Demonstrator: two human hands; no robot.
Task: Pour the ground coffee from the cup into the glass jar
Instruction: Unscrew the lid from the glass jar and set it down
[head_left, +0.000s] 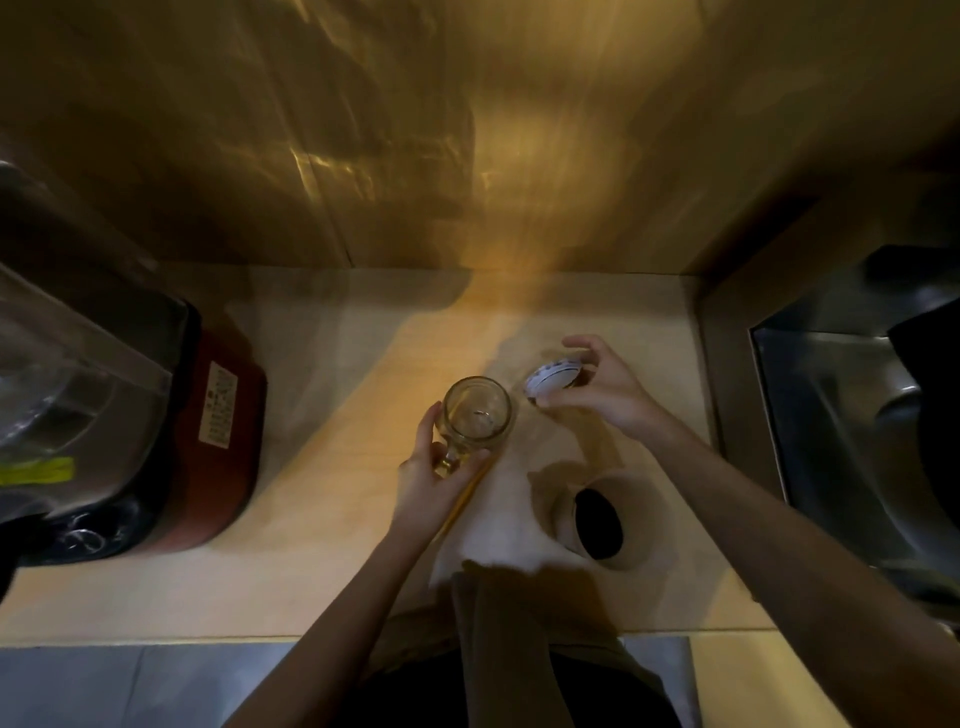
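Dim kitchen counter (291, 545), nearest item the cup (597, 519) of ground coffee, upright, just beside and below the right forearm. Beyond it, left hand (431, 478) curled round the open glass jar (475, 413) at its handle; right hand (592, 389) farther right, fingers pinching the removed lid (550, 380). Right hand judged closer to the cup, once freed of the lid.

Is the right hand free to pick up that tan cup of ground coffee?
Probably not yet: the right hand holds the white jar lid. The tan paper cup itself stands unobstructed nearby.
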